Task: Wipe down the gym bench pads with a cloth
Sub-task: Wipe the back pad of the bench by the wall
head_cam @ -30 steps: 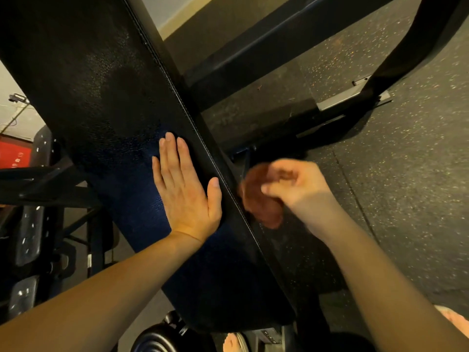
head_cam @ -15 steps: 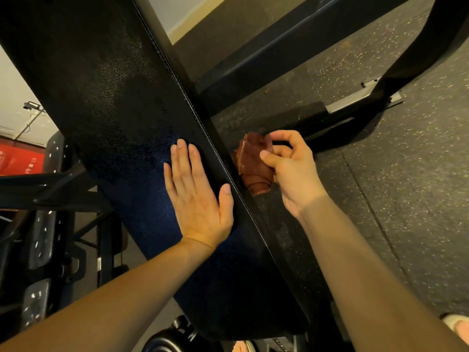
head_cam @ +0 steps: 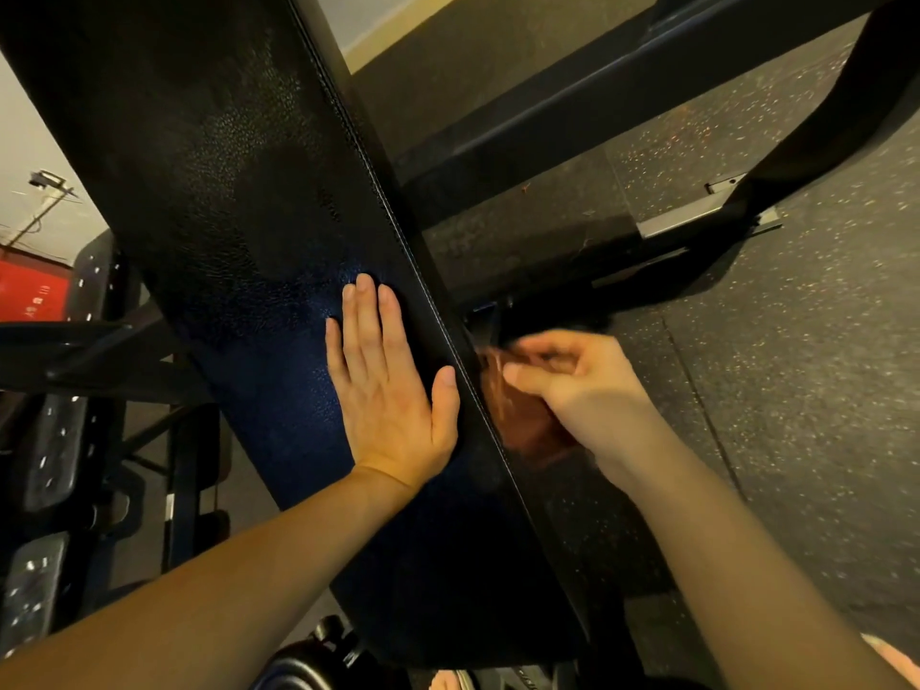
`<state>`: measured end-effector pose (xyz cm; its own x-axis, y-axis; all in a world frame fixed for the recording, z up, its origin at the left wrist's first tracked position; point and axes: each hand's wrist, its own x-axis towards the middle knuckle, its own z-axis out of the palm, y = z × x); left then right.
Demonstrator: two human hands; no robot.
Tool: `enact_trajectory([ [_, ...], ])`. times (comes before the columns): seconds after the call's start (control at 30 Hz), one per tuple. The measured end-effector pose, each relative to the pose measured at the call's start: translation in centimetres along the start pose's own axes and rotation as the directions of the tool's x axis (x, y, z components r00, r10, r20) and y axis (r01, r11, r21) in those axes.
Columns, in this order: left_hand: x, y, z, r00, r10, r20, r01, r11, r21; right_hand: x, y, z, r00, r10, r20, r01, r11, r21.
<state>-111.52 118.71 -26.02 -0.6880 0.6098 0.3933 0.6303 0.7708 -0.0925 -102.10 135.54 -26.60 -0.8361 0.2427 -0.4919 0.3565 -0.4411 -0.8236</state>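
While the left hand [head_cam: 393,390] lies flat on the top face of the black bench pad [head_cam: 224,191], fingers straight and close together with the thumb angled out toward the stitched edge, the right hand [head_cam: 577,385] is at the pad's side face just past that edge. Its fingers are curled round a bunched reddish-brown cloth [head_cam: 522,425], thumb laid over it. Hand and cloth are both blurred, so the exact lie of the fingers is hard to read. The cloth sits against the side of the pad, near the left thumb but across the seam from it. The pad runs diagonally from upper left down toward the bottom centre. Beyond it, dark frame bars [head_cam: 547,107] cross a speckled rubber floor [head_cam: 796,390], one ending on a silver foot plate [head_cam: 697,219]. At far left, a red panel [head_cam: 30,291] shows behind other dark equipment.
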Motion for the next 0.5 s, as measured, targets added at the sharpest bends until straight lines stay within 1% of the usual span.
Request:
enact_trajectory([
  [0.03, 0.0, 0.0, 0.0, 1.0, 0.001, 0.002, -0.001, 1.0, 0.0, 0.5, -0.7, 0.9, 0.997, -0.052, -0.063, 0.054, 0.998, 0.043],
  [0.1, 0.1, 0.1, -0.1, 1.0, 0.002, 0.006, -0.002, 1.0, 0.001, 1.7, -1.9, 3.0, 0.977, -0.171, -0.128, 0.172, 0.985, -0.003],
  [0.13, 0.1, 0.0, -0.1, 1.0, 0.003, 0.006, -0.003, 1.0, 0.003, 1.9, -2.0, 3.8, 0.967, -0.217, -0.134, 0.212, 0.976, -0.046],
  [0.23, 0.1, -0.1, 0.0, 1.0, 0.009, 0.001, -0.009, 1.0, -0.001, 0.3, 0.3, 4.3, 0.958, -0.261, -0.119, 0.247, 0.961, -0.12],
  [0.27, 0.0, -0.1, 0.1, 1.0, 0.008, -0.003, -0.008, 1.0, -0.002, -0.9, 1.9, 3.8, 0.966, -0.24, -0.099, 0.224, 0.963, -0.151],
  [0.3, 0.0, -0.1, 0.1, 1.0, 0.006, -0.004, -0.006, 1.0, -0.002, -2.2, 3.6, 2.9, 0.981, -0.184, -0.067, 0.168, 0.967, -0.192],
  [0.37, -0.1, -0.1, 0.1, 1.0, 0.006, -0.002, -0.006, 1.0, -0.003, -4.9, 6.5, 0.7, 1.0, 0.013, 0.025, -0.005, 0.956, -0.293],
  [0.4, -0.1, -0.1, 0.1, 1.0, 0.007, -0.001, -0.007, 1.0, -0.004, -5.7, 7.4, -0.1, 0.992, 0.118, 0.046, -0.099, 0.949, -0.299],
  [0.43, 0.0, -0.1, 0.1, 1.0, 0.007, -0.001, -0.007, 1.0, -0.003, -5.9, 7.9, -0.7, 0.98, 0.195, 0.038, -0.177, 0.944, -0.278],
  [0.47, 0.0, -0.1, 0.0, 1.0, 0.005, 0.001, -0.005, 1.0, -0.001, -5.6, 7.8, -0.8, 0.974, 0.226, 0.008, -0.217, 0.948, -0.234],
  [0.5, 0.0, -0.1, 0.0, 1.0, 0.004, 0.003, -0.004, 1.0, 0.001, -5.0, 7.2, -0.5, 0.978, 0.205, -0.028, -0.206, 0.964, -0.169],
])
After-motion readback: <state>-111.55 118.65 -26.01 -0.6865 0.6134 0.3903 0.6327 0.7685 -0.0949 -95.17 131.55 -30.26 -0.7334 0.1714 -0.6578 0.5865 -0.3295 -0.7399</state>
